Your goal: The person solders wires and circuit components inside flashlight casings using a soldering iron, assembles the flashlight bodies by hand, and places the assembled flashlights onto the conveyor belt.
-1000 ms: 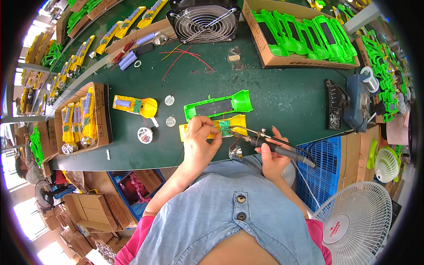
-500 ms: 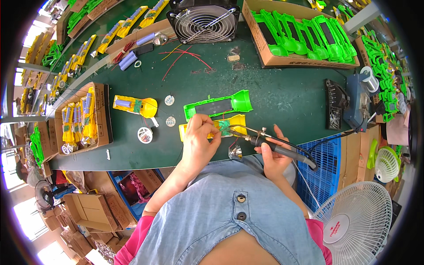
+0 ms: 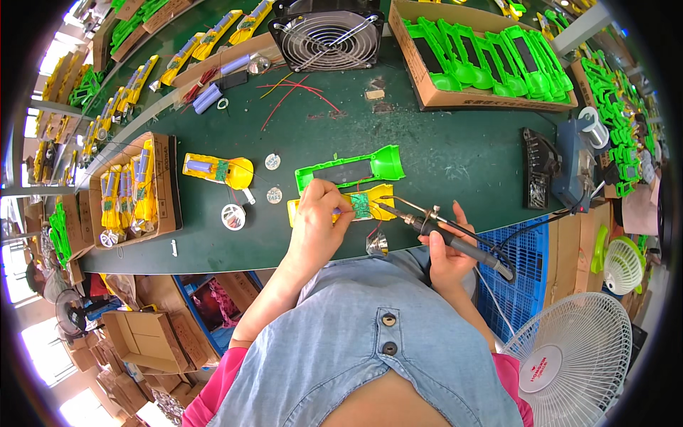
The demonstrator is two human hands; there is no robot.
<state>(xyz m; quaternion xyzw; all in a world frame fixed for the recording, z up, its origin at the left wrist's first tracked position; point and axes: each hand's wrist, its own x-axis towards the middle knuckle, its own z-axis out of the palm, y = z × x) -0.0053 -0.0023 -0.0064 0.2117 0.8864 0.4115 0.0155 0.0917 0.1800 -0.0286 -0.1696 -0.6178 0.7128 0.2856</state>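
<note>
My left hand (image 3: 320, 224) is closed in a pinch over the left part of a yellow flashlight housing (image 3: 383, 193). Whatever its fingertips hold is hidden. Beside them, a small green circuit board (image 3: 361, 206) lies inside the housing. My right hand (image 3: 448, 265) grips a soldering iron (image 3: 469, 249) with a thin metal tube along it; the tip is over the housing's wide end, right of the board. Just beyond lies a green housing half (image 3: 388, 163) with a dark inner strip. A shiny reflector (image 3: 377, 244) sits nearer to me at the table edge, below the yellow housing.
To the left are another yellow housing (image 3: 238, 173), a loose reflector (image 3: 233, 216) and a carton (image 3: 169, 188) of yellow assemblies. A fan (image 3: 327, 43) and a carton (image 3: 491, 102) of green housings stand behind. At right is a soldering station (image 3: 569, 164) with a solder spool (image 3: 593, 128).
The soldering iron and my right hand have moved right, taking the tip off the circuit board and uncovering it. My left hand has barely shifted and keeps its pinch.
</note>
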